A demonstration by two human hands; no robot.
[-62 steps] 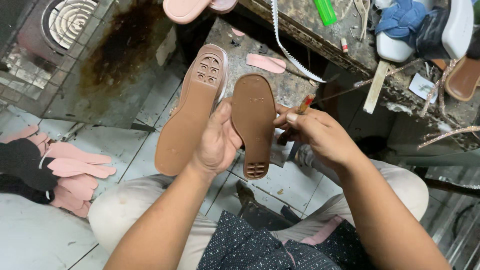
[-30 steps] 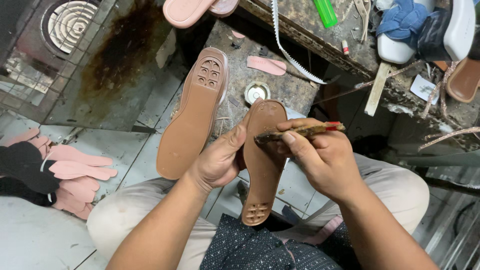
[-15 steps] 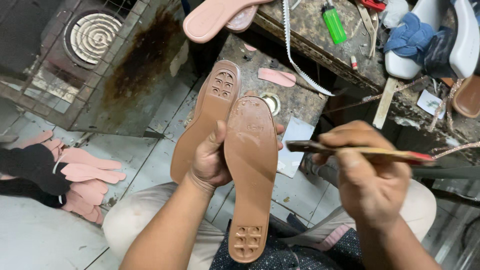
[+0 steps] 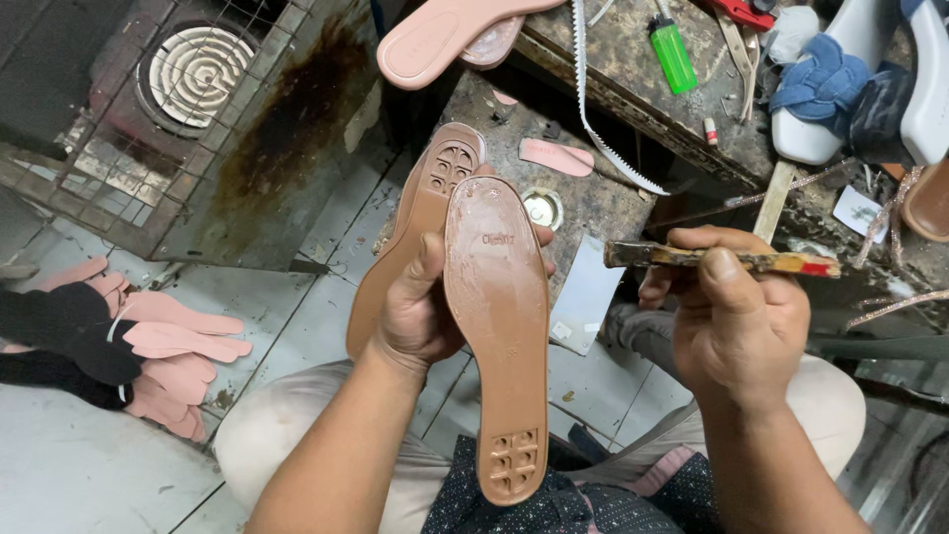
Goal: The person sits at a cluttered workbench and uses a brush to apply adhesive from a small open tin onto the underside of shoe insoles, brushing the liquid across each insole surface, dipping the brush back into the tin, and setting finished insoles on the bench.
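Note:
My left hand (image 4: 420,316) grips a long tan shoe sole (image 4: 497,326) from behind, thumb on its left edge. The sole stands lengthwise, its glossy underside facing me, heel grid at the bottom. A second tan sole (image 4: 420,213) lies behind it, leaning against a small dark stand (image 4: 583,203). My right hand (image 4: 736,321) holds a worn wooden-handled brush (image 4: 722,259) level, to the right of the sole and apart from it. The brush's working end is hidden.
A small round tin (image 4: 543,208) sits on the stand. Pink insoles (image 4: 173,341) and black pieces lie piled on the tiled floor at left. A cluttered workbench (image 4: 633,94) at the top holds a green lighter (image 4: 672,54), a pink sole and sandals. A rusty grated heater (image 4: 198,74) stands top left.
My left hand has turned the sole from heel-up near my right hand to upright in front of me. My right hand drew the brush off the sole and out to the right.

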